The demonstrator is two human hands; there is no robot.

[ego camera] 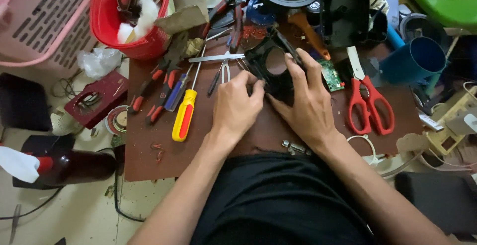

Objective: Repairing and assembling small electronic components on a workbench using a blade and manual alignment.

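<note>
While both hands grip the black plastic frame [271, 66] with a round hole, the left hand [237, 107] pinches its near edge and the right hand [304, 101] wraps its side, probably to steady it on the bench [208, 140]. A yellow screwdriver [184, 115] and red scissors [370, 103] lie close, within easy reach.

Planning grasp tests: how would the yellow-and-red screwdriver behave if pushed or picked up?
The screwdriver looks rigid: metal shaft, moulded handle. Its rounded handle may roll sideways on the flat brown board if nudged. Probably handle-heavy, so grip near the handle.

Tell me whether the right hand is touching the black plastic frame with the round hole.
Touching. The head view shows the right hand gripping the black plastic frame, fingers wrapped over its edge.
</note>
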